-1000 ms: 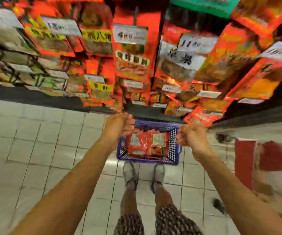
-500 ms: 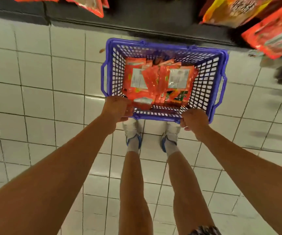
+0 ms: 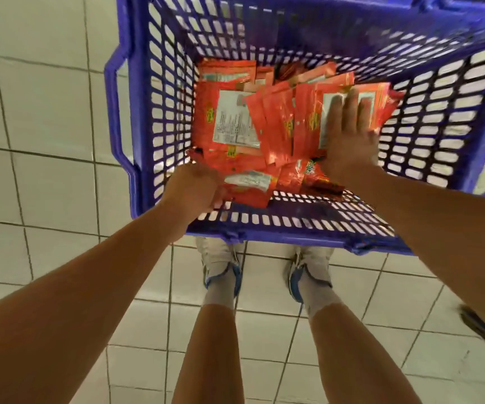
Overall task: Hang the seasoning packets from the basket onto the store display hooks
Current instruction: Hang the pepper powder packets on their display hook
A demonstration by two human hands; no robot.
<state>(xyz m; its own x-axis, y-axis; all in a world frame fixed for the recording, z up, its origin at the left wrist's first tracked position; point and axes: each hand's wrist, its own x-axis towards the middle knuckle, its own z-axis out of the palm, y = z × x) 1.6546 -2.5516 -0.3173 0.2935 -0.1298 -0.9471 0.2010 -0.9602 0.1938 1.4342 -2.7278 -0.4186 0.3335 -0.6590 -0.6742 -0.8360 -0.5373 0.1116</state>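
The head view looks straight down into a purple plastic basket standing on the white tiled floor, just ahead of the person's two sneakers. A loose heap of red seasoning packets lies in the bottom of the basket, some flat with white back labels up, others fanned on edge toward its middle. The right hand lies flat on the packets at the basket's right half, fingers straight and a little spread, pressing on a label-up packet and clamped on nothing. The left hand is at the basket's near-left corner, fingers curled under at the edge of the lowest packet; whether they have actually pinched it, or only touch it, cannot be told, since the fingertips are hidden beneath the knuckles. No display hooks appear anywhere around the basket here. This looks like the pick-up step: gathering packets before any hanging. The next move likely calls for closing on a small stack, squaring it so the hang holes line up, then lifting it clear of the basket's rim toward the hooks.
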